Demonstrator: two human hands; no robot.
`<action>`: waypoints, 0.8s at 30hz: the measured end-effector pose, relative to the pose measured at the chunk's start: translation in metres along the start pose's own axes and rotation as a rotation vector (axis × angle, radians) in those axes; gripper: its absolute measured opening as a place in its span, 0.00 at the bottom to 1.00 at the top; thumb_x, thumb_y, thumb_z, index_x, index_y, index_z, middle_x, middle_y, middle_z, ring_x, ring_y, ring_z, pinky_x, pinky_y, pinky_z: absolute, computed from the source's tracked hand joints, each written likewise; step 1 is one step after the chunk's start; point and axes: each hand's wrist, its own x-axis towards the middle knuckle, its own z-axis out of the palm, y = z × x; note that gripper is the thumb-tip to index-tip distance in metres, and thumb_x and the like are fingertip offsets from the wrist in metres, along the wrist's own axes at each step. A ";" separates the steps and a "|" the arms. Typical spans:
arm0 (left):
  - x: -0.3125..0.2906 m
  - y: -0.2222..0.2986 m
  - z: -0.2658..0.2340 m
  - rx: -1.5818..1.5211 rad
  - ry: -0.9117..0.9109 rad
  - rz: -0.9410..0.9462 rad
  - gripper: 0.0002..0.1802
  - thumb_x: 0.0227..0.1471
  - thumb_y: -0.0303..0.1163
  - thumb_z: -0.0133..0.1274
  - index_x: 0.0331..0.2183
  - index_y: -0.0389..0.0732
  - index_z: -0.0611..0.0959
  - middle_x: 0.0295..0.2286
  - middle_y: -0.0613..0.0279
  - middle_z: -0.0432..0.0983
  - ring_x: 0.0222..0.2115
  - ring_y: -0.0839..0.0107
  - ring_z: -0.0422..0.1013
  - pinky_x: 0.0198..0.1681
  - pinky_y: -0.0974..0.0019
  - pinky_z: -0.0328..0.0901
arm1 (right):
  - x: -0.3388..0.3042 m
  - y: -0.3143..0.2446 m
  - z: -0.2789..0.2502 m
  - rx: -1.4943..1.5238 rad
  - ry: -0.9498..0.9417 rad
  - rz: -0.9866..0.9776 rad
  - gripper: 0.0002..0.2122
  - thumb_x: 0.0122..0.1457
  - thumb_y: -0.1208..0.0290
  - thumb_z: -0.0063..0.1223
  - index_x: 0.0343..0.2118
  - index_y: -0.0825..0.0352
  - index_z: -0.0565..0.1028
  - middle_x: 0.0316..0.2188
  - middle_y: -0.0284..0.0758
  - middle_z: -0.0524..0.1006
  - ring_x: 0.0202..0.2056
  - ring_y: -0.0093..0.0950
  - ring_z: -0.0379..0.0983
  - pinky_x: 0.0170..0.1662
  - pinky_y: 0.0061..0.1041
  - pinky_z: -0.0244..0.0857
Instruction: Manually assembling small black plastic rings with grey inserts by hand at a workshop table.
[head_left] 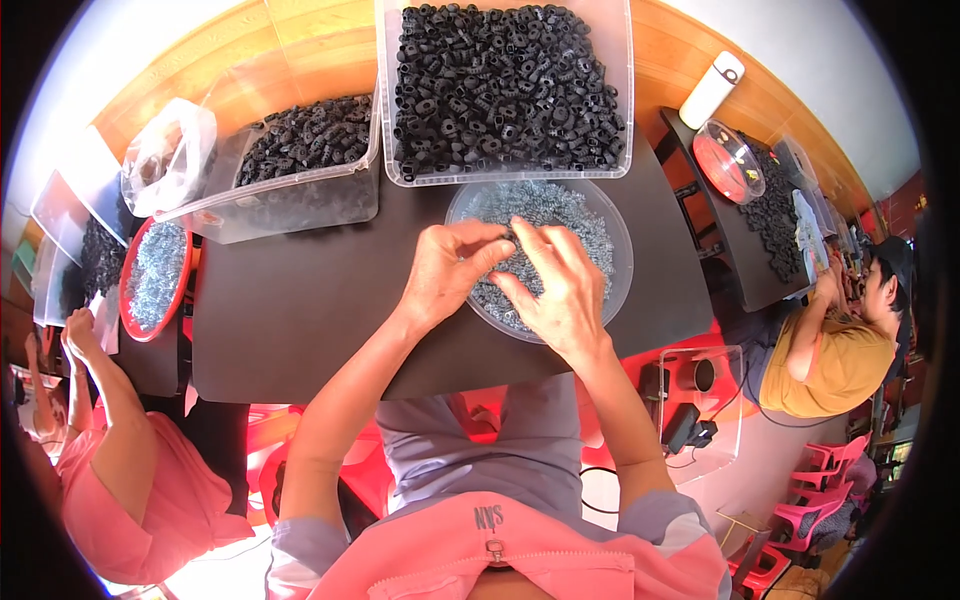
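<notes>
I have both hands over the round clear bowl (pixel 610 235) of small silvery metal parts (pixel 560 210) on the dark desk (pixel 300 310): left hand (pixel 450 270) and right hand (pixel 560 290) pinch a small part together. A loose grip could drop it back into the heap.

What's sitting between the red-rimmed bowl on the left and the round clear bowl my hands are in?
In the head view, only bare dark tabletop lies between the red-rimmed bowl and the clear bowl.
</notes>
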 end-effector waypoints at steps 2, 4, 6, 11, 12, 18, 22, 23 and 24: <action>0.001 0.013 -0.007 0.111 0.208 0.107 0.08 0.47 0.24 0.59 0.33 0.33 0.83 0.25 0.63 0.75 0.28 0.79 0.69 0.31 0.74 0.64 | -0.004 0.002 -0.003 0.050 0.052 0.098 0.22 0.42 0.69 0.65 0.43 0.65 0.74 0.29 0.35 0.71 0.26 0.31 0.70 0.29 0.28 0.66; 0.003 0.043 -0.022 0.271 0.430 0.352 0.09 0.43 0.19 0.59 0.33 0.37 0.83 0.25 0.63 0.75 0.26 0.77 0.68 0.32 0.73 0.64 | -0.011 0.013 -0.011 0.068 0.176 0.148 0.17 0.44 0.74 0.63 0.39 0.67 0.75 0.28 0.38 0.74 0.27 0.33 0.72 0.29 0.28 0.67; 0.007 0.080 -0.040 0.489 0.647 0.600 0.12 0.42 0.18 0.58 0.34 0.39 0.83 0.25 0.64 0.76 0.24 0.76 0.67 0.32 0.73 0.64 | -0.018 0.022 -0.021 0.098 0.273 0.221 0.11 0.46 0.81 0.61 0.34 0.70 0.76 0.27 0.39 0.75 0.27 0.33 0.73 0.31 0.25 0.68; 0.032 0.108 -0.108 0.748 0.905 0.547 0.13 0.44 0.27 0.58 0.36 0.40 0.83 0.35 0.60 0.76 0.34 0.70 0.70 0.42 0.68 0.64 | -0.027 0.031 -0.029 0.101 0.361 0.251 0.07 0.48 0.85 0.56 0.32 0.72 0.76 0.26 0.39 0.75 0.26 0.29 0.73 0.31 0.23 0.67; 0.040 0.096 -0.129 0.937 0.901 0.568 0.15 0.43 0.27 0.59 0.38 0.41 0.82 0.39 0.57 0.75 0.42 0.65 0.68 0.48 0.64 0.61 | -0.028 0.029 -0.028 0.116 0.367 0.251 0.07 0.48 0.85 0.56 0.32 0.72 0.76 0.26 0.39 0.75 0.26 0.29 0.73 0.31 0.23 0.67; 0.035 0.083 -0.068 0.789 0.627 0.545 0.14 0.39 0.20 0.59 0.34 0.38 0.82 0.30 0.58 0.76 0.27 0.65 0.72 0.33 0.67 0.67 | -0.044 0.027 -0.028 0.136 0.394 0.301 0.06 0.49 0.86 0.55 0.31 0.72 0.76 0.25 0.38 0.75 0.26 0.29 0.72 0.31 0.23 0.65; 0.050 0.047 -0.028 0.988 0.193 0.494 0.13 0.42 0.24 0.58 0.35 0.37 0.82 0.31 0.55 0.75 0.33 0.60 0.72 0.38 0.63 0.67 | -0.048 0.028 -0.023 0.148 0.384 0.324 0.06 0.48 0.85 0.55 0.31 0.73 0.76 0.24 0.38 0.75 0.25 0.28 0.72 0.30 0.23 0.65; 0.056 0.035 -0.023 1.020 0.158 0.488 0.15 0.40 0.24 0.58 0.36 0.38 0.81 0.32 0.56 0.73 0.36 0.58 0.70 0.40 0.61 0.66 | -0.047 0.030 -0.023 0.133 0.364 0.334 0.06 0.48 0.85 0.55 0.30 0.72 0.76 0.24 0.39 0.74 0.25 0.30 0.72 0.31 0.24 0.65; 0.062 0.026 -0.023 1.073 0.138 0.485 0.16 0.39 0.24 0.59 0.36 0.38 0.81 0.32 0.57 0.72 0.36 0.58 0.69 0.40 0.61 0.66 | -0.043 0.031 -0.024 0.136 0.364 0.329 0.06 0.48 0.85 0.55 0.30 0.72 0.76 0.24 0.39 0.74 0.25 0.30 0.72 0.31 0.24 0.65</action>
